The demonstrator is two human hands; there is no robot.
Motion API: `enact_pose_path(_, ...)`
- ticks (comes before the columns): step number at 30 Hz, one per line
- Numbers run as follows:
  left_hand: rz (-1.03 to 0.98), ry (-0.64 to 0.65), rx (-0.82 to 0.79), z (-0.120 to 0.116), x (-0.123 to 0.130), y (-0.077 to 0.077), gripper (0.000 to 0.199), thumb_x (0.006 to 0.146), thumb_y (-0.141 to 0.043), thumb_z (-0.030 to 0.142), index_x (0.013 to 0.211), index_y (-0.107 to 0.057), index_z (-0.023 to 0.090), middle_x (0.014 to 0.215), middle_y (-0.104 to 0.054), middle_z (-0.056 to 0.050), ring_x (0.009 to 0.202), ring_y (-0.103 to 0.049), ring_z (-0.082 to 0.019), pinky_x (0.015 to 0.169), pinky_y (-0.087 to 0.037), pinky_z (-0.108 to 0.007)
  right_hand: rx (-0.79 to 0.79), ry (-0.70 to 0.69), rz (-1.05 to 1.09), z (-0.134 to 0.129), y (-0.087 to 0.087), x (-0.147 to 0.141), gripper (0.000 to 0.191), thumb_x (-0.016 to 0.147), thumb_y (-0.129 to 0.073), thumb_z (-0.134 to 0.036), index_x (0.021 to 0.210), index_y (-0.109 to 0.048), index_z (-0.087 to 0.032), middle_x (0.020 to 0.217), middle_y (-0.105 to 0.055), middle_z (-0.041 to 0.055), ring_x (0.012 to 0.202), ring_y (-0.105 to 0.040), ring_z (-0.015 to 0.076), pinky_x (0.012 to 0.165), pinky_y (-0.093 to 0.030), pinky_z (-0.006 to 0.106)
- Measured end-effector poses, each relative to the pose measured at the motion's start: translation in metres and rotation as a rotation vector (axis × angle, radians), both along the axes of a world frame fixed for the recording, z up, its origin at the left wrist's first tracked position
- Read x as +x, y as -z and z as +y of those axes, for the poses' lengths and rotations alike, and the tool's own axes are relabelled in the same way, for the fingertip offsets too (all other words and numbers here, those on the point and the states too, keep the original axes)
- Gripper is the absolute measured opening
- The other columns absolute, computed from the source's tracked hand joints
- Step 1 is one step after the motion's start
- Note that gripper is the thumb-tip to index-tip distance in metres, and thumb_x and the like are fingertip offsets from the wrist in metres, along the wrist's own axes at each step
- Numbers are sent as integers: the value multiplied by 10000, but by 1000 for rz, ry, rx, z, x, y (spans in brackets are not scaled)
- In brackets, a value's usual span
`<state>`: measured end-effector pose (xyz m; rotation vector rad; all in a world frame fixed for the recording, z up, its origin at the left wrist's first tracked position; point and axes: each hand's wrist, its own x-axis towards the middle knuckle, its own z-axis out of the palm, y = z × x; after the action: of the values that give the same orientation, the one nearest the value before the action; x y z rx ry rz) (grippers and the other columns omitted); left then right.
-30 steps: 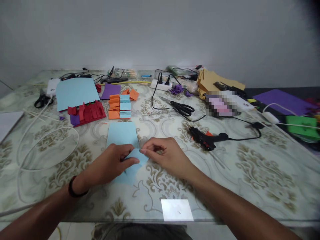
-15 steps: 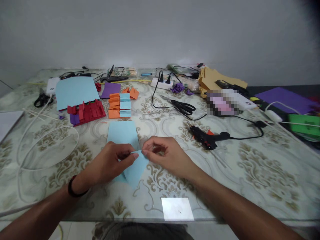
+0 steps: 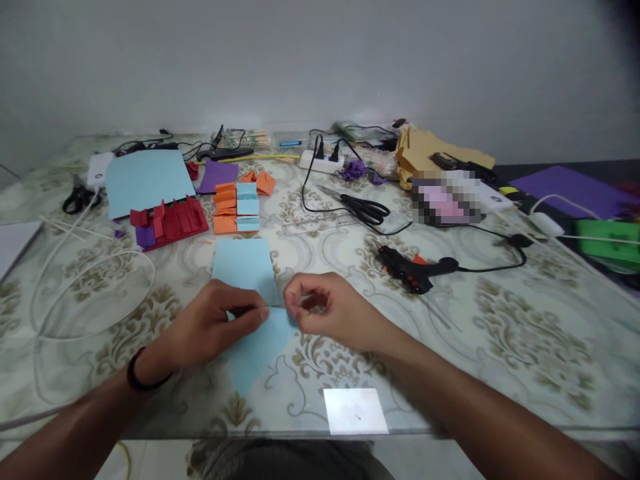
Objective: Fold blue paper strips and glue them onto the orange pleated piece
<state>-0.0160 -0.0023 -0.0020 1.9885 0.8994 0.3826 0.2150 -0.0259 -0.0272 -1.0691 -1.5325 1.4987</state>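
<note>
Barely apart — left hand (image 3: 215,327), right hand (image 3: 335,310)

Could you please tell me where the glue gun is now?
In the head view, the glue gun lies right of the right hand, the long scissors beyond it.

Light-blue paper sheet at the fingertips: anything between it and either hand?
Nothing visible: the bare left hand touches the light-blue paper sheet near its top edge; the bare right hand is at its right corner.
</note>
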Motion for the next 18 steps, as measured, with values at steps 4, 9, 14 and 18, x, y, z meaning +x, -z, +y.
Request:
enact_pose_path(4,-14,-178,64,3,-2,3,402,1006,-535,439,751,-673,161,604,-447,41,561,-364,-102,503,-282,-230,-68,45,213,9,0,8,185,821,-741,-322,806,-620,-183,751,-605,-17,652,-614,121,649,-578,270)
enact_pose_path(9,-23,-307,40,-2,7,13,370,992,-562,473,832,-700,170,616,-456,45,566,-357,-104,495,-263,-229,-141,63,170,3,2,-3,406,754,-865,-466,956,-652,-186,701,-601,-40,636,-633,129,606,-567,260)
enact_pose_path(14,-59,-268,-52,-3,7,17,414,950,-651,488,702,-551,173,614,-340,68,558,-281,-87,484,-220,-224,-118,110,135,-3,6,-8,374,800,-829,-493,796,-630,-176,645,-597,-48,579,-564,91,557,-459,221)
enact_pose_path(18,-87,-223,-72,-2,5,12,391,997,-589,449,732,-622,163,621,-440,52,580,-354,-92,519,-279,-229,-101,140,124,-2,6,-7,369,797,-835,-471,745,-615,-180,625,-585,-46,587,-578,104,568,-456,237)
